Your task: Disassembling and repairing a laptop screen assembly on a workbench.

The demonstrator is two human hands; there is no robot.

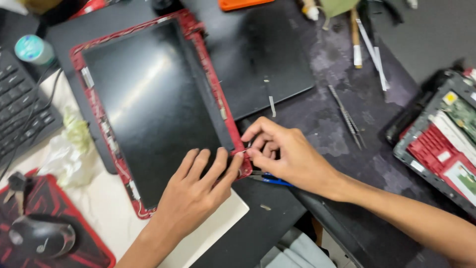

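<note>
Two bare hands meet at the lower right corner of a dark laptop screen panel (153,104) set in a red frame (214,94), which lies flat on a black work mat (342,119). Left hand (196,191) rests palm down on the glass, fingers spread and flat, fingertips touching the frame's edge. Right hand (282,154) sits just beside it, thumb and forefinger pressed together on a small part at that frame corner; what they pinch is too small to tell. Under the right palm lies a blue-handled tool (272,179). Beyond the right hand lie metal tweezers (347,116). Further right of it sits an opened red laptop base (444,144) with circuit boards showing. Left of the left hand are crumpled tissue (69,149), a black mouse (42,238) and a black keyboard (20,109).
</note>
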